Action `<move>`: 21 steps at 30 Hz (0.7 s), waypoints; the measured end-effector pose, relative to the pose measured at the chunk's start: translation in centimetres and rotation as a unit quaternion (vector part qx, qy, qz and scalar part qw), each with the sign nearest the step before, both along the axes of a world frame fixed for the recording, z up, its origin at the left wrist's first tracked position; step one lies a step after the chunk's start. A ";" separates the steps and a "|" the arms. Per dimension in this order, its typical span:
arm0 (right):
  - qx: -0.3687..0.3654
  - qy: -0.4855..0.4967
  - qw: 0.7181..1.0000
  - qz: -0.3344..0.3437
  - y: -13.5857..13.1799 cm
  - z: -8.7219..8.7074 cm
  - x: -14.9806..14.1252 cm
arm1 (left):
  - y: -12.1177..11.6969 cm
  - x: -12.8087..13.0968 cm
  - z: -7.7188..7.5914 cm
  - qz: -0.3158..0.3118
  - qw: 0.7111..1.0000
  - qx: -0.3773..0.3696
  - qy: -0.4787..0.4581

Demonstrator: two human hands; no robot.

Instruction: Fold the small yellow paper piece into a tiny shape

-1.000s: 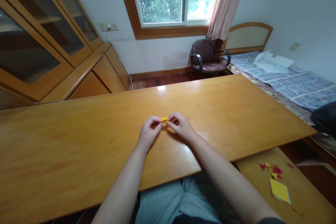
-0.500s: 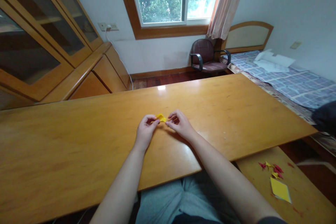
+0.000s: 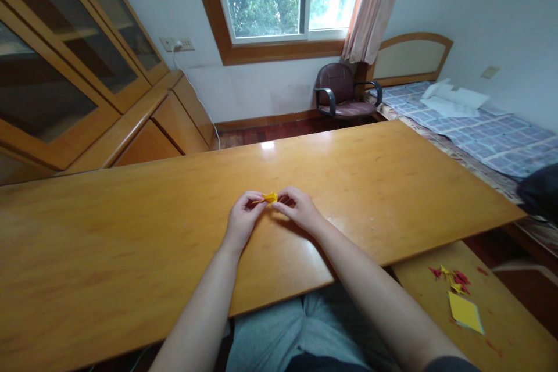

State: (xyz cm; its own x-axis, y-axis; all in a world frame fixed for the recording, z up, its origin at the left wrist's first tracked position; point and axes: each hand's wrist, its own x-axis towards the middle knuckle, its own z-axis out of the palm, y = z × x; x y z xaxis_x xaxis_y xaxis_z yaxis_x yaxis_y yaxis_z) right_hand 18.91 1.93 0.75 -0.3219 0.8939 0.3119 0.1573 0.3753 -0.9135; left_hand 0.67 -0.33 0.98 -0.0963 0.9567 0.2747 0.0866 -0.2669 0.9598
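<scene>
A small folded piece of yellow paper (image 3: 271, 197) is held just above the wooden table (image 3: 165, 232). My left hand (image 3: 244, 214) pinches its left side between thumb and fingers. At its right end, the thumb and fingertips of my right hand (image 3: 300, 209) are closed on the paper too. Its exact folded shape is too small to make out, and the fingers cover part of it.
On a lower board at the right lie several small red and yellow folded paper pieces (image 3: 455, 280) and a stack of yellow square paper (image 3: 465, 312). A brown armchair (image 3: 337, 90) stands beyond the table, a bed (image 3: 479, 128) at right, a glass-door cabinet (image 3: 96, 93) at left.
My right hand has closed in on the yellow paper, and the paper shows a narrower, more bunched outline. My left hand has barely moved.
</scene>
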 end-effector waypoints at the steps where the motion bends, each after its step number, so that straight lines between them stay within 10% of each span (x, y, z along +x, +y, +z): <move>1: 0.006 -0.004 1.000 0.000 0.0 0.0 0.0 | 0.0 0.0 0.0 -0.005 1.000 -0.001 0.007; 21: 0.051 -0.011 0.999 -0.002 0.1 0.3 0.3 | -0.1 0.1 -0.7 -0.033 0.994 -0.023 0.105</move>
State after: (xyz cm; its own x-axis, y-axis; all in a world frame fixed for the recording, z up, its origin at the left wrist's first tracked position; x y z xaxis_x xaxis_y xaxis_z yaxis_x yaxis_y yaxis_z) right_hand 19.17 2.05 1.01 -0.3255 0.8598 0.3934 0.1789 0.4646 -0.8673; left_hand 0.80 -0.48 0.24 0.0214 0.9709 0.2387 0.2706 -0.2355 0.9334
